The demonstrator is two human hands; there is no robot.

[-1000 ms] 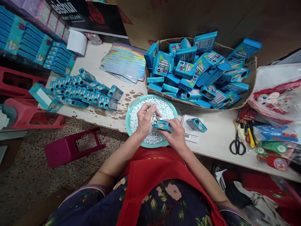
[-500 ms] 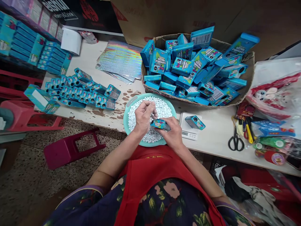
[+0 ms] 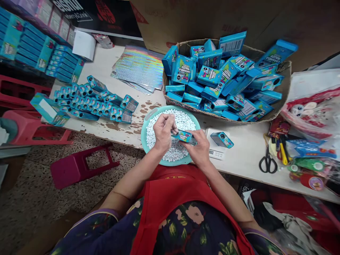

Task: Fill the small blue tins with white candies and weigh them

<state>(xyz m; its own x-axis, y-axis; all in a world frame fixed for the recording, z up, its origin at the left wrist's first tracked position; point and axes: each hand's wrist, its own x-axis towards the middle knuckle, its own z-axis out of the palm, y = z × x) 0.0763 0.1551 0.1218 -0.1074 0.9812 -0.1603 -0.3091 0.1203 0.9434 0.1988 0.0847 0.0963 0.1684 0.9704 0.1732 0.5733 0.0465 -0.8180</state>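
Observation:
A round mint-green tray [image 3: 144,136] full of small white pieces [image 3: 183,122] lies at the table's front edge. Above it my right hand [image 3: 198,145] is closed around a small blue box [image 3: 182,136], held lying nearly level. At the box's left end is my left hand [image 3: 164,131], its fingers pinched together; what they hold is too small to make out. Just right of my right hand, another blue box [image 3: 222,139] rests on a white scale [image 3: 216,153].
A cardboard carton [image 3: 285,85] heaped with blue boxes stands behind the tray. Rows of blue boxes [image 3: 90,102] and shiny holographic sheets [image 3: 139,67] are on the left. Black scissors [image 3: 268,163] and bagged items [image 3: 310,147] lie at the right. A magenta stool [image 3: 71,170] is on the floor.
The whole view has shifted slightly, with the table's things appearing a little further right. My right hand and the box have moved slightly right; both hands keep nearly the same pose.

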